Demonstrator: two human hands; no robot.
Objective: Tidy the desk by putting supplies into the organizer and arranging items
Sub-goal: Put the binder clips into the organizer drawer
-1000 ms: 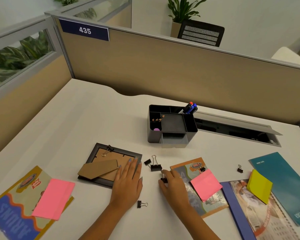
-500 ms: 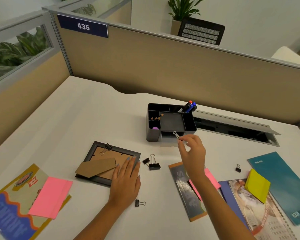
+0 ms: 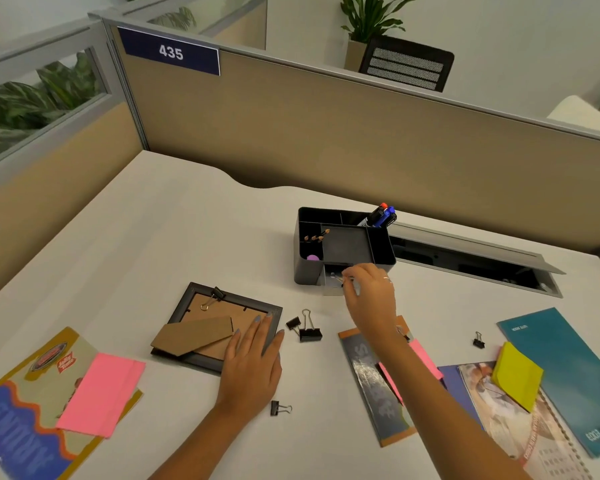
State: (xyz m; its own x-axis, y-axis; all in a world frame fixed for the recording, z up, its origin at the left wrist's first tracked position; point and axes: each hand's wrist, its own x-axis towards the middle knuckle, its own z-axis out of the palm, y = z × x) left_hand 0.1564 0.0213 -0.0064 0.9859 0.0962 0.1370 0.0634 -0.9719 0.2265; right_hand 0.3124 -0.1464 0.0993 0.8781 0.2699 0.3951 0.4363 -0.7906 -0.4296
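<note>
The right hand is at the open drawer at the front of the black organizer. Its grip pinches a small clip over the drawer. The left hand lies flat, fingers straight, on the picture frame at 9 o'clock from the drawer. More clips lie on the table between the hands.

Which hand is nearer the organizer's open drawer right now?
Right. The right hand is at the drawer of the organizer, pinching a binder clip over it. The left hand rests flat on the picture frame, apart from the organizer.
</note>
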